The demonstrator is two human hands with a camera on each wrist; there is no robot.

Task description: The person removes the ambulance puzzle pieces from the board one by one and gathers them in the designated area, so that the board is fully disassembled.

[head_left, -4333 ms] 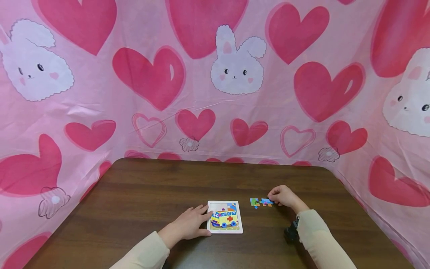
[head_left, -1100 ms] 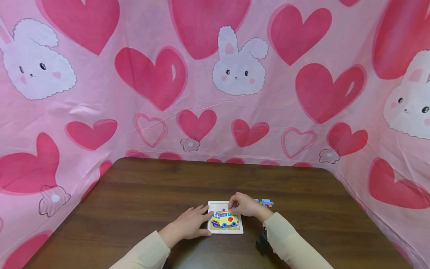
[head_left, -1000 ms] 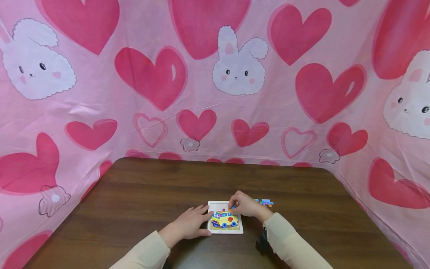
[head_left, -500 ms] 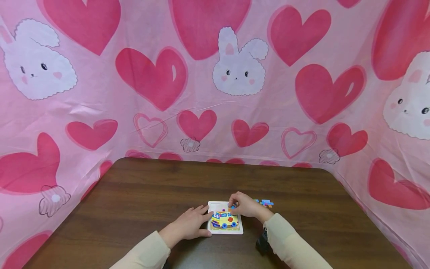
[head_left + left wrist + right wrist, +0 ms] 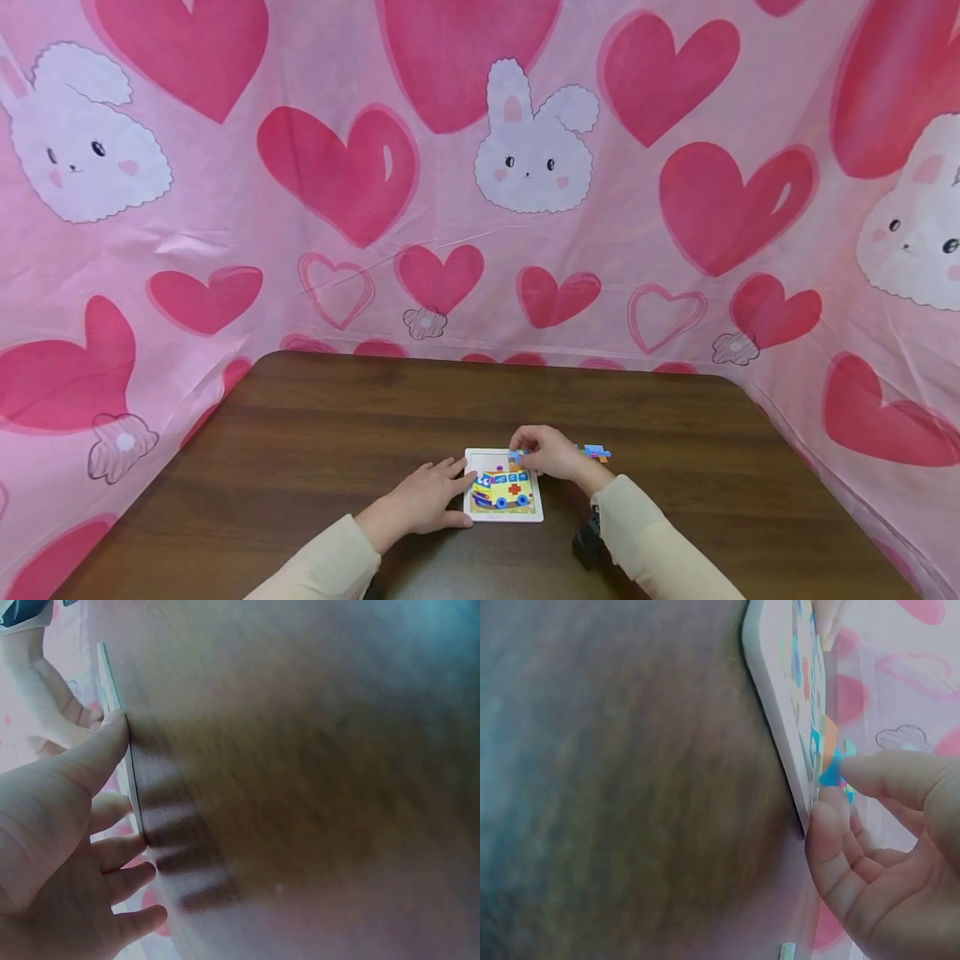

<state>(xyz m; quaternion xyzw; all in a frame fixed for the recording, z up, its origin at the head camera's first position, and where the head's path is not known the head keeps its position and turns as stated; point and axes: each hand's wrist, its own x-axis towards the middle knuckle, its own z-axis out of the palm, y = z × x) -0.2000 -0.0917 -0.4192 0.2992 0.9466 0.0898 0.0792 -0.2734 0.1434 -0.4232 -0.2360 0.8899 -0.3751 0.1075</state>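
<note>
A white-framed jigsaw puzzle board (image 5: 504, 520) with a yellow ambulance picture (image 5: 504, 490) lies flat on the brown table. My left hand (image 5: 416, 500) rests along its left side, thumb at the near corner and spread fingers reaching over the frame; the left wrist view shows the board edge-on beside these fingertips. At the far right corner of the board, my right hand (image 5: 551, 454) pinches a blue and orange puzzle piece (image 5: 831, 771) between thumb and index finger. That piece tilts up from the board in the right wrist view. The other fingers are bent beneath.
Loose blue puzzle pieces (image 5: 596, 452) lie on the table (image 5: 360, 425) right of the board, partly hidden behind my right hand. A black wrist device (image 5: 587, 542) sits under the right sleeve. Pink cloth (image 5: 450, 225) with hearts and rabbits stands around the table.
Some seconds ago my right hand was at the loose pieces; it has since moved left onto the board's far right corner. Lately its fingers shifted slightly, showing more of the piece. The left hand stays put.
</note>
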